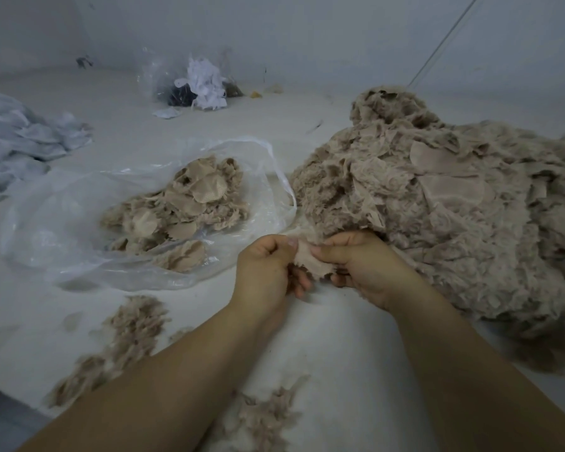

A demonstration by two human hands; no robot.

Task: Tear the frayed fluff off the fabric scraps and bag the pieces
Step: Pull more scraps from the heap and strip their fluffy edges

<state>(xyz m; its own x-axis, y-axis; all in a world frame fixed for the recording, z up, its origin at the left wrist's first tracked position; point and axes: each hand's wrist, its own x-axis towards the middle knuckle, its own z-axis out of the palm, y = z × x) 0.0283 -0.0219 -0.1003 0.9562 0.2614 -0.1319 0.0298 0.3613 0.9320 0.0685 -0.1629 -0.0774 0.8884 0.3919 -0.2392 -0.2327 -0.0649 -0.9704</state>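
Fabric scrap (310, 264), a small beige piece with a ragged lower edge, is pinched between both hands just above a pale, matte work surface (349, 337) that fills most of the view and meets a plain grey-white wall (307, 34) at the back. The left hand (265, 272) grips the scrap's left edge with thumb on top and fingers curled beneath; the right hand (362, 265) pinches the right edge the same way, its knuckles touching the foot of a large heap of shaggy beige scraps (444, 203) that covers the right side of the surface. Left of the hands lies a clear plastic bag (79, 223), mouth open toward the heap, holding a smaller mound of beige pieces (183, 207), some showing smooth mesh backing. Loose tufts of torn fluff (128, 331) are strewn along the near edge, partly hidden under the left forearm, with more fluff (268, 415) between the two forearms. At far left sits a rumpled pile of pale blue-white cloth (23, 138). Near the back wall stands a second clear bag (163, 79) with white scraps (206, 83) and something dark inside. A thin pale line (444, 40) slants across the wall at upper right.
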